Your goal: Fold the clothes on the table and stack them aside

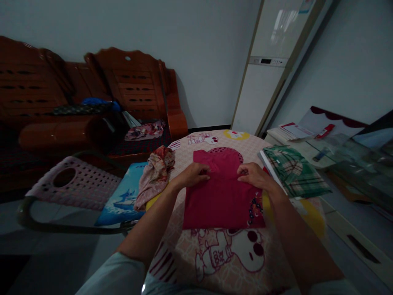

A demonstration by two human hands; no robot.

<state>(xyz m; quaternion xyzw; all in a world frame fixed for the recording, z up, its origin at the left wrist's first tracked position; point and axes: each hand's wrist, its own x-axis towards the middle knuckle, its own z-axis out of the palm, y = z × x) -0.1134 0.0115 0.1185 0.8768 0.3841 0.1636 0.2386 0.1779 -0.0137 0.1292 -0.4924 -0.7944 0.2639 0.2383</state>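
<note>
Evenly smoothing the flat, crimson, roughly rectangular cloth garment (221, 203) suits left hand (194, 173) and right hand (254, 174), half-curled over its opposite sides, grip uncertain

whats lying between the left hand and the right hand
The red garment spans the stretch between the left hand and right hand, with nothing seen on top; the head view shows this.

The 1 view looks from the wearer's head, above and behind the left hand (196, 174) and right hand (254, 176), facing forward and down. It sits near enough that 2 forearms (150, 223) enter from below, yet wide enough to reach the wall (199, 53) beyond the hands. Rightward of them, dimness perhaps obscures depth.
</note>
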